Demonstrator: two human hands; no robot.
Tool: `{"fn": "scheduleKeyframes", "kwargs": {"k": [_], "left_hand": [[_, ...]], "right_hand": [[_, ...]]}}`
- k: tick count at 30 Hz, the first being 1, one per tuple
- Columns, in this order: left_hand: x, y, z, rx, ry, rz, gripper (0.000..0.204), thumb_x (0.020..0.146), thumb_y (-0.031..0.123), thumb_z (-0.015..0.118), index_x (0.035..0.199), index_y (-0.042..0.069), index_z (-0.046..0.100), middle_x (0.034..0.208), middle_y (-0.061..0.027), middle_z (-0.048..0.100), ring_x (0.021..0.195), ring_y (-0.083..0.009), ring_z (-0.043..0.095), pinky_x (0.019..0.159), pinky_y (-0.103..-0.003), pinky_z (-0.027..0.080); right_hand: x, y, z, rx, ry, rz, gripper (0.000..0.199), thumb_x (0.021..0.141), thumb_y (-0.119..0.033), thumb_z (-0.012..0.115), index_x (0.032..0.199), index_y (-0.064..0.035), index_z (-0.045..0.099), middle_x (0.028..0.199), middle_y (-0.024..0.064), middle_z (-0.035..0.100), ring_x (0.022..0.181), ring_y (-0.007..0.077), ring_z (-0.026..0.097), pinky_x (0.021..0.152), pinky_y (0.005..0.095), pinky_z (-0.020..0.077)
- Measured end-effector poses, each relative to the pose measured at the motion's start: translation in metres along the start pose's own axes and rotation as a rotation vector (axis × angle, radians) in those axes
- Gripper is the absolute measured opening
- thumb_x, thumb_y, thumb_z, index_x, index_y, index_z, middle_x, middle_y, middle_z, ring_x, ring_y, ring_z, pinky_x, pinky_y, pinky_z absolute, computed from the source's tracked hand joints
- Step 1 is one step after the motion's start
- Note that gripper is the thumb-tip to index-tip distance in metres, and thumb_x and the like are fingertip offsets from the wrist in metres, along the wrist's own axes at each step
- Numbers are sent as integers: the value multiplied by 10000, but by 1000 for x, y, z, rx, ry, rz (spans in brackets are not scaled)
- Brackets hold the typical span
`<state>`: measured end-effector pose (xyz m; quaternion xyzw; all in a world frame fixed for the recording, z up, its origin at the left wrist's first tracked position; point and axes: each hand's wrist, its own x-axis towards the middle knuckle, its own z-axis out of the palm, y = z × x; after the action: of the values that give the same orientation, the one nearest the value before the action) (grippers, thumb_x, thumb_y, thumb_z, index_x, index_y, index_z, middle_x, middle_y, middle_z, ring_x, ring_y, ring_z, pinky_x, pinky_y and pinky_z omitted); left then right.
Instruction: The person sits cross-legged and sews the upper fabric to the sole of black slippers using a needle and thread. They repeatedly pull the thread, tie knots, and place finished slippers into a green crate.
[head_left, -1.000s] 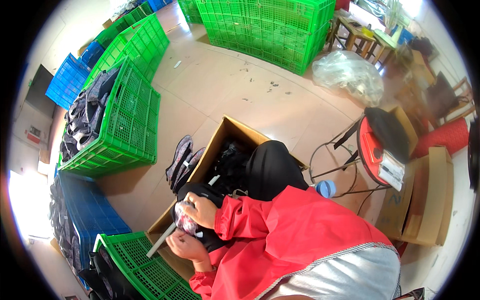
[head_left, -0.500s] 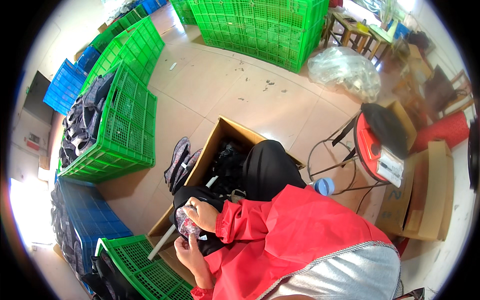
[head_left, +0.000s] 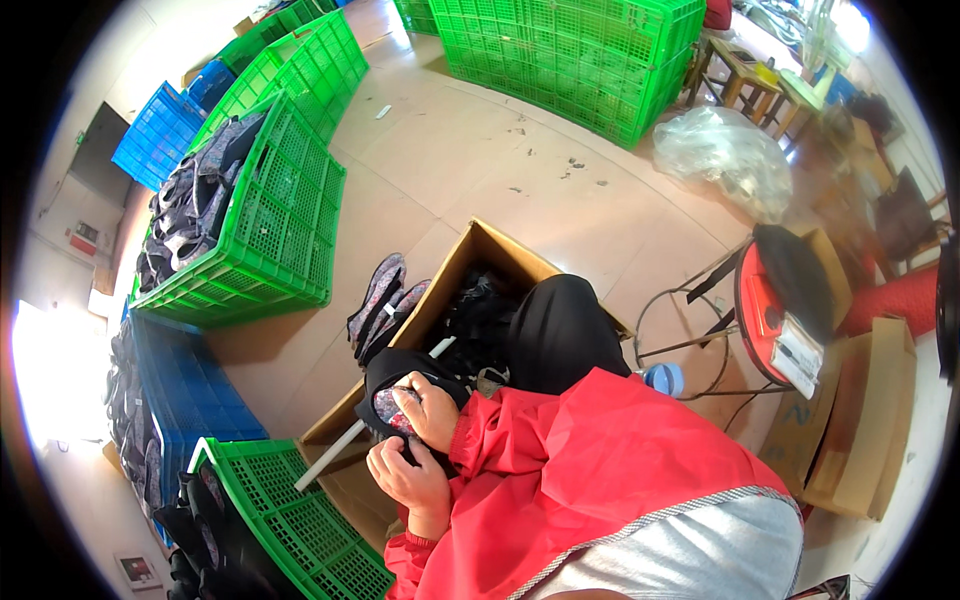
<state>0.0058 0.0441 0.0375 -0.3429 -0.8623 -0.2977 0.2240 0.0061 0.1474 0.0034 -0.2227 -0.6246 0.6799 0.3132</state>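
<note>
A small floral-patterned fabric piece (head_left: 390, 408) with dark edging lies over my dark-trousered knee. My right hand (head_left: 432, 412) is closed on it, thumb and fingers across its upper side. Just below, my left hand (head_left: 415, 485) is closed, its fingers curled in at the lower edge of the dark cloth; what they hold is hidden. Beneath my knees stands an open cardboard box (head_left: 455, 262) with black fabric pieces (head_left: 480, 318) inside. A pale rod (head_left: 330, 455) slants across the box. More floral pieces with dark edges (head_left: 385, 300) lean outside its left side.
Green crates (head_left: 270, 220) and a blue crate (head_left: 190, 390), with dark fabric pieces in or beside them, line the left. Tall green crates (head_left: 570, 60) stand ahead. On the right are a clear plastic bag (head_left: 725, 160), a red-topped stool (head_left: 755, 300), a blue-lidded container (head_left: 663, 379) and cardboard (head_left: 850, 420).
My left hand has risen closer to my right, its fingers curling in. Less of the floral piece shows, and its white tag is out of sight. The whole view has shifted slightly.
</note>
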Motion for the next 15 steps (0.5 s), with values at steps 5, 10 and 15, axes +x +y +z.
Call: {"fn": "scheduleKeyframes", "kwargs": {"k": [5, 10, 15], "left_hand": [[19, -10, -22, 57, 38, -54, 135, 792, -3, 617, 884, 3, 518, 874, -158, 550, 857, -368, 532, 792, -462, 430], [28, -31, -42, -244, -19, -320, 155, 865, 9, 616, 1006, -9, 555, 937, -88, 592, 815, -195, 560, 746, -317, 469], [50, -5, -62, -184, -269, -36, 386, 798, 60, 693, 1168, 39, 589, 1098, -125, 586, 1022, -264, 575, 901, -366, 464]], "right_hand": [[4, -8, -2, 157, -56, 46, 265, 987, -275, 552, 1035, -14, 554, 886, 207, 653, 837, 337, 666, 743, 400, 499], [-11, -26, -6, 313, -279, 104, 394, 1023, -349, 529, 1140, 27, 515, 1041, 98, 627, 971, 121, 591, 856, 305, 487], [-2, -40, -13, 471, -354, 400, 335, 988, -308, 601, 1107, -5, 523, 928, 56, 609, 779, 104, 572, 691, 294, 484]]}}
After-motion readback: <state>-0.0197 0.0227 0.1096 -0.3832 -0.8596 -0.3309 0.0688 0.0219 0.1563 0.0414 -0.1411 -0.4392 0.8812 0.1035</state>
